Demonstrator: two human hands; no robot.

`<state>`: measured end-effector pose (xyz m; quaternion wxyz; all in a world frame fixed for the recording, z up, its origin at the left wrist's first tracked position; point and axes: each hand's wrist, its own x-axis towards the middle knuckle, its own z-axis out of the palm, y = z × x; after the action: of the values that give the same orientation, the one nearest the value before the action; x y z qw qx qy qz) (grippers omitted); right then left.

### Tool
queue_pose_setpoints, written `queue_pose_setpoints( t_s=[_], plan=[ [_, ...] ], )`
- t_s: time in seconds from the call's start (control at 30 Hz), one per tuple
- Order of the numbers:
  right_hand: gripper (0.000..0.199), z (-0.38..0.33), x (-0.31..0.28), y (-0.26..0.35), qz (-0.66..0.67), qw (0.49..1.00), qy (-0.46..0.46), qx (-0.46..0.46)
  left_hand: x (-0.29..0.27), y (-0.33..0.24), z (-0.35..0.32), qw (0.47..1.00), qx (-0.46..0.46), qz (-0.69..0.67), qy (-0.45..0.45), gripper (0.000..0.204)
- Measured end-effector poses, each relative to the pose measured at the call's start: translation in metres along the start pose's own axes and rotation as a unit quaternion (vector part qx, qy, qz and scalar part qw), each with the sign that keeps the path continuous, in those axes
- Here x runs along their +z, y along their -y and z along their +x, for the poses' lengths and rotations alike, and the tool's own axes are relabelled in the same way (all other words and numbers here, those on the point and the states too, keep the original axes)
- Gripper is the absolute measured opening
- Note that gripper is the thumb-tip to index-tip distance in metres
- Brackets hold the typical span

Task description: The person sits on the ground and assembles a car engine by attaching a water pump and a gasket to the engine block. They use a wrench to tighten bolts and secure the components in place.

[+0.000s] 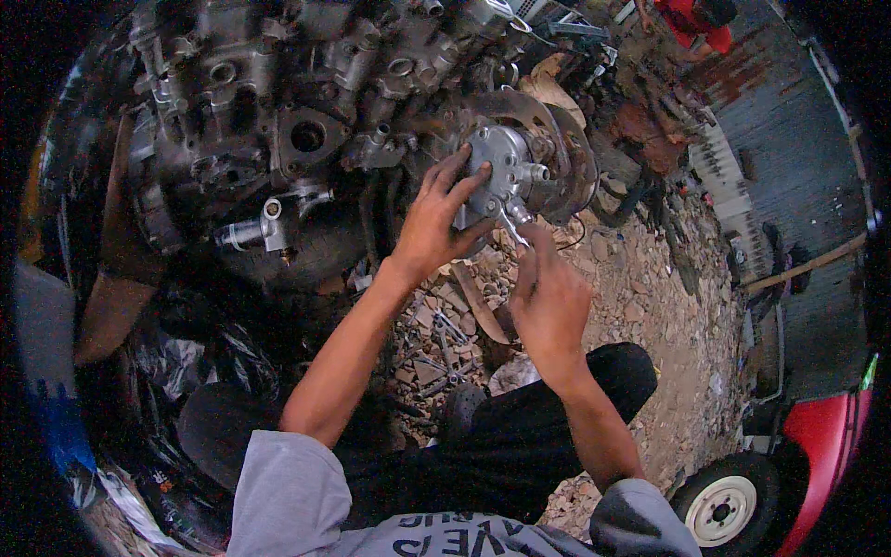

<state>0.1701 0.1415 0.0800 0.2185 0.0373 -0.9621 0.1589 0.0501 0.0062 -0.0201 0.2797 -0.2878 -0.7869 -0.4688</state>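
Note:
At the right end of a large dirty engine [306, 139] sits a round silver pump-like housing [501, 158] with bolt holes and a stubby port. My left hand [436, 218] grips its left side, the fingers over its face and the thumb along its lower edge. Low on the housing, a small silver wrench [512, 226] reaches up to a fitting. The wrench's lower end is between the fingers of my right hand [550, 302], which partly hide it. Exactly how the wrench's head meets the fitting is too small to tell.
Loose wrenches [450, 371] lie on the rubble between my legs. A shiny metal fitting [272, 227] juts from the engine's lower left. Corrugated sheet metal [789, 158] stands at right, near a wheel [722, 511] and red bodywork [826, 455]. A person in red [691, 23] is far off.

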Motion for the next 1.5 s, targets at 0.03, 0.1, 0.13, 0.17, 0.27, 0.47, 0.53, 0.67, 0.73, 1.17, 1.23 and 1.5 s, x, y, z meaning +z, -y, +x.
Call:
queue_pose_setpoints(
  t_s=[0.03,0.1,0.13,0.17,0.27,0.47,0.53,0.67,0.73,1.17,1.23,1.5],
  plan=[
    [0.019,0.002,0.001,0.000,0.015,1.000,-0.007,0.003,0.000,0.000,0.000,1.000,-0.003,-0.001,0.000,0.073],
    [0.018,0.008,-0.005,0.000,0.020,0.998,0.048,0.042,0.000,0.001,0.000,1.000,-0.005,-0.002,-0.006,0.074],
    [0.018,0.011,-0.008,-0.002,0.022,0.995,0.076,0.063,0.000,0.001,0.000,1.000,-0.005,-0.003,-0.010,0.074],
    [0.019,0.013,-0.008,-0.007,0.013,0.993,0.108,0.054,-0.001,0.001,0.000,1.000,-0.005,-0.005,-0.014,0.075],
    [0.024,0.028,-0.016,-0.028,0.007,0.974,0.225,0.031,-0.006,0.001,0.001,0.999,-0.009,-0.028,0.015,0.076],
    [0.028,0.058,-0.024,-0.032,0.177,0.883,0.400,0.168,0.006,0.003,-0.002,0.992,-0.023,-0.121,-0.021,0.078],
    [0.026,0.047,-0.012,-0.032,0.226,0.880,0.350,0.228,0.019,-0.007,-0.003,0.989,-0.049,-0.135,-0.039,0.086],
    [0.023,0.043,-0.014,-0.027,0.288,0.860,0.341,0.248,0.035,-0.012,-0.001,0.976,-0.083,-0.201,-0.030,0.101],
    [0.022,0.039,-0.005,-0.040,0.304,0.865,0.333,0.223,0.037,-0.014,-0.002,0.979,-0.095,-0.183,-0.004,0.104],
    [0.040,0.038,-0.014,-0.030,0.230,0.898,0.318,0.198,0.038,-0.013,0.002,0.983,-0.107,-0.146,0.033,0.117],
    [0.039,0.036,-0.012,-0.033,0.227,0.903,0.307,0.199,0.039,-0.015,0.004,0.982,-0.120,-0.143,0.036,0.118],
    [0.040,0.036,-0.015,-0.022,0.196,0.919,0.302,0.162,0.035,-0.012,0.004,0.974,-0.148,-0.157,0.071,0.124]
  ],
)
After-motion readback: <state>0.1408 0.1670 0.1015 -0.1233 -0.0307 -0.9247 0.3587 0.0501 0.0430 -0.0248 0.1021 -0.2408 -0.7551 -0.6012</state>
